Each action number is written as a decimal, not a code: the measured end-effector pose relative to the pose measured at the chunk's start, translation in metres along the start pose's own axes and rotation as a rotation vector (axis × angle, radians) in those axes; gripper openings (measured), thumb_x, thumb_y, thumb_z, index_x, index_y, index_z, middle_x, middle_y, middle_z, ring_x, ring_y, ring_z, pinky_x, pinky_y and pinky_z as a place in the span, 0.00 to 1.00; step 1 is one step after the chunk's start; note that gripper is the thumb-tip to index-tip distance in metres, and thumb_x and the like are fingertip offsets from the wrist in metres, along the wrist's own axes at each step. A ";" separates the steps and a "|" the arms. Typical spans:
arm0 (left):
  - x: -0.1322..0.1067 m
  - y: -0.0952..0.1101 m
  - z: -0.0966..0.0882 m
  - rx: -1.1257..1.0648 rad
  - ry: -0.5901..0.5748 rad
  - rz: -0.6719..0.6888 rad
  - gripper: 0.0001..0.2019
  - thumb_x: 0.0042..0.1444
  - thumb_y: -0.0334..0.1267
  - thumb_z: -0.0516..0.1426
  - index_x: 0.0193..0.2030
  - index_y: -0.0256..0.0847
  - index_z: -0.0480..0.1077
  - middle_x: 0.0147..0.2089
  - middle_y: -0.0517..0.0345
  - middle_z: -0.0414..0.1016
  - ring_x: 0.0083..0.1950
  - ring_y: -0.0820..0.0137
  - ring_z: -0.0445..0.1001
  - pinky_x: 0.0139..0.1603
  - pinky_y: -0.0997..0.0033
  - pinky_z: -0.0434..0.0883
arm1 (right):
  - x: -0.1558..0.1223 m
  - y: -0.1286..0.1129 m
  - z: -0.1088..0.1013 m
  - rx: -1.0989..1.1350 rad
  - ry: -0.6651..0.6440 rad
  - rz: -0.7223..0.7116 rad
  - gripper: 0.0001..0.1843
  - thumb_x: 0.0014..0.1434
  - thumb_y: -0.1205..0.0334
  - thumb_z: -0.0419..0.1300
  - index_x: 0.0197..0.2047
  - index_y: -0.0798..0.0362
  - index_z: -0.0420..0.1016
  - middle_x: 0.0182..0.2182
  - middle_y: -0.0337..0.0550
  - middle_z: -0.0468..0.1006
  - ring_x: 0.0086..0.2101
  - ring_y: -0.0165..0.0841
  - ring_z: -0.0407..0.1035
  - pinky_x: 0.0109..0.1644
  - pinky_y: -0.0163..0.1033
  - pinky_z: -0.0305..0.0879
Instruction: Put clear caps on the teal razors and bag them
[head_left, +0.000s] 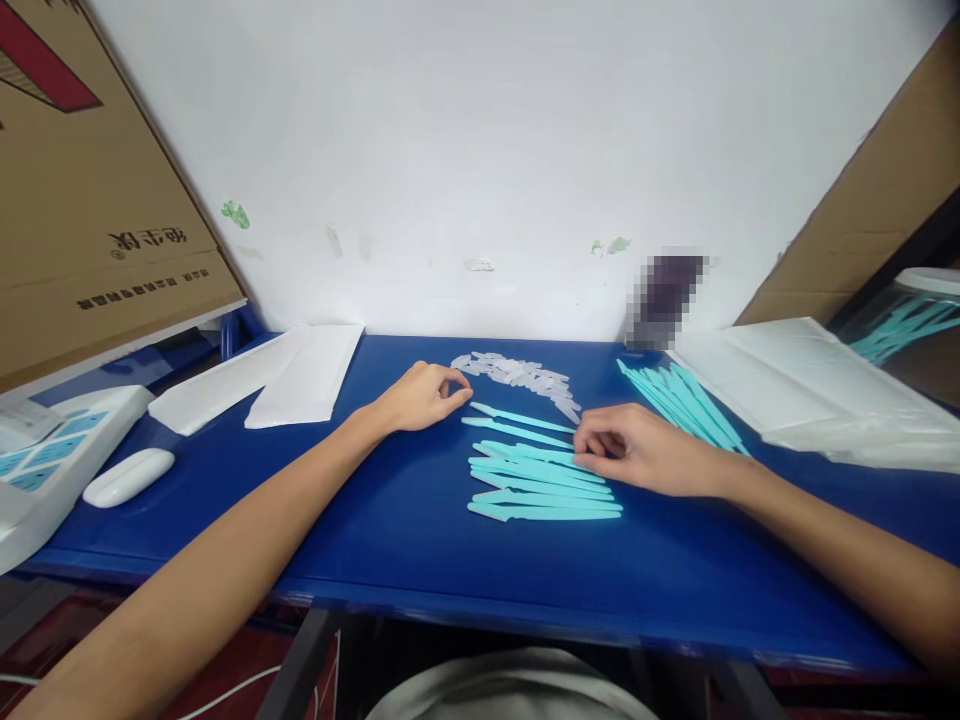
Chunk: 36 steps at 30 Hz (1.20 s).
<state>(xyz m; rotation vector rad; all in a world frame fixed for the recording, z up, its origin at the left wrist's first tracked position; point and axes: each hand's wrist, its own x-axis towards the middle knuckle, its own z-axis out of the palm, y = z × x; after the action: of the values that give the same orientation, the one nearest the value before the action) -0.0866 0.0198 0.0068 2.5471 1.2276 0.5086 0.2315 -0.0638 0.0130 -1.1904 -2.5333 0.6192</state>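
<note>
Several teal plastic sticks (540, 480) lie side by side in a row at the middle of the blue table (390, 520). My right hand (637, 450) rests at the right end of the row, its fingers curled and pinching the tip of one stick. My left hand (424, 395) lies to the left of the row with its fingers curled in a loose pinch beside a heap of small clear plastic caps (517, 375); whether it holds a cap I cannot make out. A second bundle of teal sticks (682, 405) lies fanned out to the right.
White plastic bags (810, 390) are stacked at the right, white sleeves (277, 380) at the left. A white mouse-like object (127, 477) and a white tray (45, 450) sit at the far left. Cardboard boxes (82, 190) lean on both sides. A clear container (915, 310) holds more teal sticks.
</note>
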 end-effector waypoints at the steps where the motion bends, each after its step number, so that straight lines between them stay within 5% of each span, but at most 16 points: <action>1: 0.001 0.002 0.001 0.014 -0.013 0.005 0.17 0.63 0.46 0.53 0.46 0.36 0.79 0.23 0.60 0.72 0.24 0.71 0.69 0.30 0.71 0.61 | 0.000 0.002 0.000 0.053 0.010 0.015 0.16 0.64 0.50 0.58 0.32 0.52 0.74 0.25 0.38 0.70 0.25 0.29 0.60 0.29 0.36 0.57; 8: 0.008 0.016 0.009 0.185 0.134 0.093 0.24 0.67 0.43 0.48 0.24 0.37 0.74 0.23 0.57 0.68 0.29 0.69 0.66 0.37 0.68 0.59 | 0.000 0.014 -0.002 0.219 0.225 0.095 0.19 0.66 0.44 0.56 0.35 0.51 0.71 0.26 0.39 0.71 0.27 0.31 0.62 0.30 0.36 0.56; 11: 0.010 0.007 0.012 0.141 0.127 -0.014 0.22 0.69 0.44 0.46 0.39 0.37 0.79 0.22 0.59 0.66 0.26 0.69 0.65 0.34 0.68 0.60 | 0.002 0.021 -0.002 0.203 0.377 0.139 0.18 0.68 0.44 0.52 0.38 0.50 0.67 0.23 0.36 0.70 0.24 0.31 0.62 0.30 0.37 0.57; 14: 0.012 -0.009 0.014 0.222 0.129 -0.035 0.24 0.69 0.44 0.46 0.64 0.38 0.69 0.37 0.51 0.73 0.37 0.63 0.72 0.41 0.66 0.66 | 0.005 0.026 0.000 0.152 0.439 0.166 0.16 0.70 0.46 0.49 0.39 0.49 0.63 0.21 0.34 0.70 0.22 0.31 0.62 0.30 0.37 0.57; 18: 0.014 -0.025 0.013 0.394 -0.001 -0.003 0.25 0.70 0.44 0.44 0.71 0.46 0.62 0.51 0.44 0.67 0.48 0.57 0.71 0.48 0.59 0.68 | 0.004 0.028 0.002 0.069 0.414 0.170 0.14 0.71 0.47 0.48 0.40 0.48 0.62 0.20 0.32 0.70 0.20 0.30 0.62 0.28 0.37 0.56; 27: 0.004 -0.013 -0.009 0.461 -0.106 0.152 0.13 0.67 0.36 0.50 0.46 0.40 0.76 0.49 0.48 0.76 0.48 0.60 0.73 0.47 0.63 0.67 | 0.004 0.021 0.000 -0.127 0.389 0.114 0.15 0.71 0.49 0.46 0.38 0.48 0.63 0.19 0.31 0.67 0.21 0.31 0.59 0.33 0.39 0.54; 32: 0.000 -0.014 -0.012 0.543 -0.113 0.194 0.15 0.65 0.31 0.49 0.54 0.38 0.74 0.47 0.46 0.77 0.46 0.59 0.76 0.42 0.64 0.68 | 0.001 0.015 -0.002 -0.103 0.353 0.133 0.16 0.71 0.48 0.45 0.37 0.48 0.63 0.16 0.29 0.59 0.19 0.31 0.54 0.29 0.39 0.50; 36: 0.000 -0.013 -0.009 0.432 -0.092 0.195 0.16 0.64 0.30 0.50 0.51 0.38 0.75 0.45 0.45 0.78 0.45 0.59 0.77 0.42 0.63 0.69 | 0.000 0.014 0.000 -0.110 0.286 0.093 0.15 0.72 0.49 0.44 0.39 0.48 0.63 0.20 0.32 0.65 0.21 0.32 0.59 0.30 0.39 0.53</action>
<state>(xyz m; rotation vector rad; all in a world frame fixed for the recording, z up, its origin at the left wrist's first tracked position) -0.0998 0.0289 0.0100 3.0315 1.1655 0.1713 0.2411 -0.0554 0.0062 -1.3353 -2.3066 0.3054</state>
